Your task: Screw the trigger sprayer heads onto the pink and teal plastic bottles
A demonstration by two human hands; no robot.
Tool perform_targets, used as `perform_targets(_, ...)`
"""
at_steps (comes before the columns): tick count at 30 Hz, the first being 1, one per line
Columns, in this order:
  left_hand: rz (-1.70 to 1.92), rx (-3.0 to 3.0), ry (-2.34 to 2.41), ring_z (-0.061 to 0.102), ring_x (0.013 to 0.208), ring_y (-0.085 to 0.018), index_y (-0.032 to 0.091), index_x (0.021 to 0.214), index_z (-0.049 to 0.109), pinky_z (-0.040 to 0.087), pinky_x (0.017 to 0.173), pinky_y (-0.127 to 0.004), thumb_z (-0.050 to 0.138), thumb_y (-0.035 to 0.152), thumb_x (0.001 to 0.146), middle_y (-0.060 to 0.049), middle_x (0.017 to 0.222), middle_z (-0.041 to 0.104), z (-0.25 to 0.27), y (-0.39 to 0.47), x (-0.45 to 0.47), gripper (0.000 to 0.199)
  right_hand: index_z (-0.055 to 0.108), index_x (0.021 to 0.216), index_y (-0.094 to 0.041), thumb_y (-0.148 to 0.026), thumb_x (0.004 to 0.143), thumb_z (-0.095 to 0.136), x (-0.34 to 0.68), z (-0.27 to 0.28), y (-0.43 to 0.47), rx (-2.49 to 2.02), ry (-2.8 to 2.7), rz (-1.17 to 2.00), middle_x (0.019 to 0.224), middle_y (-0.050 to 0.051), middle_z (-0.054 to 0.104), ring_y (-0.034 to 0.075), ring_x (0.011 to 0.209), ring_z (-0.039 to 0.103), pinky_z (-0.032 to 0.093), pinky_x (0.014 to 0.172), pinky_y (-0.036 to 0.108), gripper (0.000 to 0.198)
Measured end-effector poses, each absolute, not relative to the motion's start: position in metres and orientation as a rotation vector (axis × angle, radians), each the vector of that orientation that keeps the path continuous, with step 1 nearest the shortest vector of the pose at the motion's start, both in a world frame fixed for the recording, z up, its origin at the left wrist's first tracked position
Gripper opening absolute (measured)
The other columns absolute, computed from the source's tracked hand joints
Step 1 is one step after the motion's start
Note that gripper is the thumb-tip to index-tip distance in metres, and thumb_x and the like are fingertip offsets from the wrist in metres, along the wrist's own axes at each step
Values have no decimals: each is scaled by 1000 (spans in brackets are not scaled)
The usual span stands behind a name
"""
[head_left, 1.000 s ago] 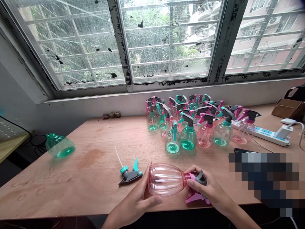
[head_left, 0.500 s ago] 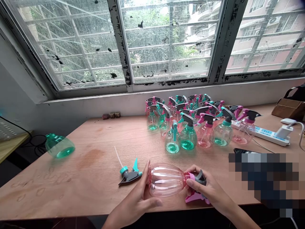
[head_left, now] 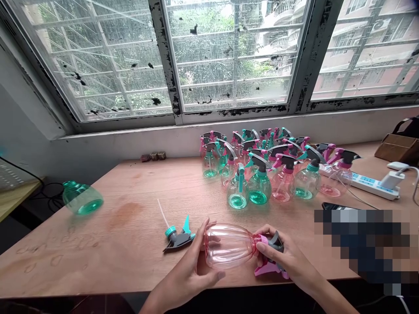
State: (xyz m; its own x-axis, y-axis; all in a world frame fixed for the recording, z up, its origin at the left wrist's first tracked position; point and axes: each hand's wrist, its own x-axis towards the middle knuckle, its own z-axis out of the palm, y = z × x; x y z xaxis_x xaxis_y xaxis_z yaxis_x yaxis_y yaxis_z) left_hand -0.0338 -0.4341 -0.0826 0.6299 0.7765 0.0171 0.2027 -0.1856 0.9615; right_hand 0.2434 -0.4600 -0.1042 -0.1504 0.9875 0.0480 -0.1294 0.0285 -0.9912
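Observation:
A clear pink spray bottle (head_left: 229, 246) lies on its side in the air above the table's front edge, its base to the left. Its pink collar and black-and-pink spray head are at the right end. My right hand (head_left: 279, 253) is closed around the collar, thumb in front. Around the base, my left hand (head_left: 196, 259) is loosely cupped and open; its fingers show through the plastic behind the bottle and its thumb is apart below. Whether those fingers touch it I cannot tell. Left of that hand, a loose teal-and-black spray head (head_left: 178, 239) with a thin tube rests on the table.
An uncapped green bottle (head_left: 82, 198) lies tilted at the table's left edge. Many green and pink spray bottles (head_left: 259, 188) stand grouped at the back. Right of them are a power strip (head_left: 373, 185) and a brown bag (head_left: 397, 146). Small blocks (head_left: 153, 156) sit by the wall.
My left fingers have slid further behind the bottle's base and now show through it. My right hand keeps its hold on the collar. The view has shifted slightly.

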Motion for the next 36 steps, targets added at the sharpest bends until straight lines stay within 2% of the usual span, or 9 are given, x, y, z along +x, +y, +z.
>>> perform_targets(3,642,1732,810,40,140,-25,45,154,1,29,120,-40,68,26,91,-1,166,12,-83,-434,-33,94,62,91,-17,-43,87,73,242,-102,-461,-1027,-1239,1346,63,0,72,14,58,65,48,56,23,28)
perform_targets(7,647,1761,860,19,151,-24,45,154,-2,16,124,-41,64,25,93,2,166,13,-80,-436,-32,92,62,92,-18,-45,84,74,242,-102,-462,-1065,-1239,1363,62,-1,71,15,56,63,47,53,24,31)
perform_targets(9,648,1763,869,14,152,-23,44,154,-2,13,125,-41,65,25,93,2,166,12,-79,-436,-32,93,62,91,-18,-46,84,74,242,-102,-462,-1062,-1237,1370,63,-1,70,15,57,64,47,53,25,31)
perform_targets(15,637,1712,861,16,152,-23,42,155,-3,13,125,-43,66,26,91,0,167,12,-80,-438,-33,95,64,93,-17,-44,84,75,243,-103,-462,-1046,-1248,1371,66,-1,70,15,60,64,47,56,24,30)
perform_targets(21,633,1693,891,6,154,-23,39,156,-2,2,125,-46,72,30,88,0,167,10,-77,-437,-32,100,63,92,-17,-41,83,77,243,-106,-462,-1016,-1232,1405,66,-1,71,13,58,65,49,56,23,29)
perform_targets(31,706,1628,849,3,154,-28,33,157,13,7,126,-46,76,36,84,-3,168,3,-84,-433,-33,96,62,92,-17,-44,82,76,242,-103,-463,-1043,-1245,1388,64,-1,70,16,57,64,46,55,25,32)
perform_targets(34,710,1643,841,5,154,-29,35,156,12,7,126,-47,76,36,84,-2,168,3,-82,-434,-32,96,62,91,-18,-46,80,77,241,-103,-462,-1052,-1236,1393,65,0,70,16,57,65,48,55,26,34)
perform_targets(36,716,1660,837,8,153,-29,36,156,8,7,125,-46,74,36,86,-2,168,8,-80,-435,-31,97,62,90,-18,-46,79,77,242,-103,-462,-1065,-1246,1385,64,0,70,17,57,65,47,55,27,34)
